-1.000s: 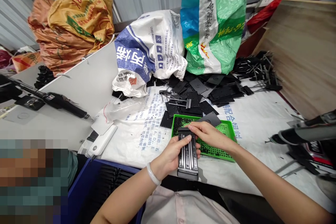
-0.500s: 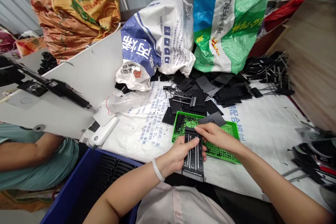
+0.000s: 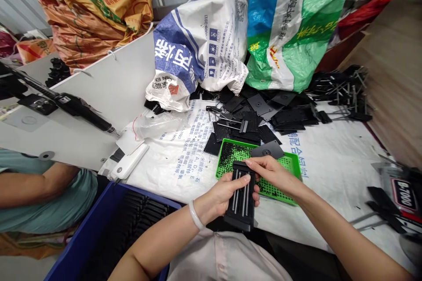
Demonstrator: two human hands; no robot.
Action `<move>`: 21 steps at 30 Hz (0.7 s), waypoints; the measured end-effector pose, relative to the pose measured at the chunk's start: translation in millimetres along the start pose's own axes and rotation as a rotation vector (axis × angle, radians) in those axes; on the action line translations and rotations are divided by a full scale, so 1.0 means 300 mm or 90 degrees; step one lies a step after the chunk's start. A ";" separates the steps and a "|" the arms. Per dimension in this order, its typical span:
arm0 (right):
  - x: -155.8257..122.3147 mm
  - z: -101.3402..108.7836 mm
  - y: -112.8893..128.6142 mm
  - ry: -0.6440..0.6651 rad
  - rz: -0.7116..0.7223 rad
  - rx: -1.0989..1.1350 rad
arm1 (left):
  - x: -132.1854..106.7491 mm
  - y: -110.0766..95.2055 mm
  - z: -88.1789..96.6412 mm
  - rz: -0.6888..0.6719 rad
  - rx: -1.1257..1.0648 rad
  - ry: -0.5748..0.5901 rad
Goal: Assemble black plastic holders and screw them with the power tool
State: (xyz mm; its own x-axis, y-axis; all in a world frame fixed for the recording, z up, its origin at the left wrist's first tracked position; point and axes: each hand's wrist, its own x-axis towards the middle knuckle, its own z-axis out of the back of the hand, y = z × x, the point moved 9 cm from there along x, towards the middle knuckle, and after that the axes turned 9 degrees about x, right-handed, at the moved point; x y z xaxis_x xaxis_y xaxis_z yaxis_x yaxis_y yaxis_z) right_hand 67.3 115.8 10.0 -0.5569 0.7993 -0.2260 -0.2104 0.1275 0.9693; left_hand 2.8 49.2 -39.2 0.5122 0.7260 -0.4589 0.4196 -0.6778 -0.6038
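My left hand (image 3: 220,194) grips the left side of a stack of black plastic plates with metal pins (image 3: 242,196), held upright above the table's near edge. My right hand (image 3: 272,172) pinches the top of the same stack from the right. Just behind the hands lies a green perforated tray (image 3: 291,163) with a loose black plate (image 3: 266,150) across its far rim. More black plates and pins (image 3: 260,114) lie scattered behind the tray.
A blue bin (image 3: 99,232) holding black parts stands at the lower left. Woven sacks (image 3: 290,22) lean at the back. A white device (image 3: 128,167) lies left of the tray, another person's arm (image 3: 29,189) at far left, a tool (image 3: 400,193) at right.
The view has shifted slightly. The stack has tilted a little, its bottom swinging right, while both hands keep their hold.
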 end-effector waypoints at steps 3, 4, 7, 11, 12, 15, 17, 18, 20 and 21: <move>-0.018 -0.003 0.014 -0.006 0.007 -0.007 | -0.004 0.009 -0.006 0.004 -0.023 0.015; -0.024 -0.005 0.019 -0.005 0.012 -0.014 | -0.006 0.011 -0.009 0.007 -0.029 0.018; -0.043 -0.007 0.022 -0.004 0.031 -0.039 | -0.010 0.017 -0.017 0.021 -0.023 0.020; -0.064 0.021 0.008 -0.068 0.068 -0.093 | -0.007 0.015 -0.021 0.007 0.046 -0.014; -0.071 0.030 0.010 -0.085 0.084 -0.111 | -0.006 0.012 -0.025 -0.002 0.061 -0.023; -0.097 0.058 0.019 -0.123 0.120 -0.159 | 0.001 0.012 -0.043 0.001 0.076 -0.032; -0.116 0.082 0.017 -0.143 0.116 -0.164 | 0.005 0.031 -0.055 0.052 0.048 -0.028; -0.126 0.093 0.014 -0.149 0.110 -0.159 | 0.006 0.043 -0.061 0.085 0.025 -0.023; -0.145 0.107 0.012 -0.147 0.112 -0.149 | 0.008 0.063 -0.078 0.133 -0.016 -0.005; -0.156 0.109 0.016 -0.142 0.122 -0.150 | 0.008 0.070 -0.088 0.146 -0.028 0.007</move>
State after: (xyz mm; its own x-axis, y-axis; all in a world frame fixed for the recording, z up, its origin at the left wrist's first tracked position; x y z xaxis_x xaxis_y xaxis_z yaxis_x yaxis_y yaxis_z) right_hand 118.7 98.3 28.3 -0.4206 0.9072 0.0097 -0.3127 -0.1550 0.9371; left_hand 32.6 33.9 -35.8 0.6059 0.5509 -0.5738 0.3230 -0.8296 -0.4555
